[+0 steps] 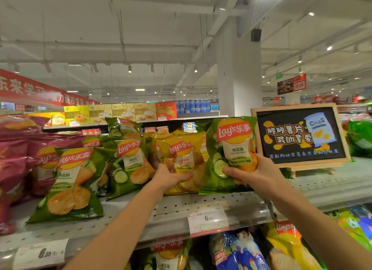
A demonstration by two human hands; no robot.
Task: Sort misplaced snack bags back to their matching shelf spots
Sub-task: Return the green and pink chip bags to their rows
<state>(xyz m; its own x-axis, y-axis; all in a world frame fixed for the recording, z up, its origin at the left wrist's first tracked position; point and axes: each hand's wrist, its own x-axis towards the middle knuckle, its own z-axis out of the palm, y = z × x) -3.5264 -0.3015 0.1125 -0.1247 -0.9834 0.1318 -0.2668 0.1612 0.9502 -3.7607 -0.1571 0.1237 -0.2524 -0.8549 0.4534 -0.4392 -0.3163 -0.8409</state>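
Green bag (226, 154), cucumber flavour, sits upright in our right hand (254, 172) at the right end of the yellow bags' slot on the top shelf (181, 207). We pinch its lower part, thumb across the front, fingers behind. Our left hand (171, 177) grips the bottom of the front yellow bag (182, 163), which stands in its row.

Judgement: the green bag is the stray. Its matching group (128, 161) is left of the yellow row, with another green bag (70, 185) lying flat at the shelf front.

How we'd do it well:
- Lift the green bag clear before moving it sideways, so it doesn't drag the yellow bags over.
- Steady the yellow row with the left hand during the lift.
- Hold by the lower seam and don't squeeze the middle, chips crush.
- Set it upright, label forward, beside the green group.

The chalkboard sign (300, 135) stands just right of the bag, so we mind our elbow.
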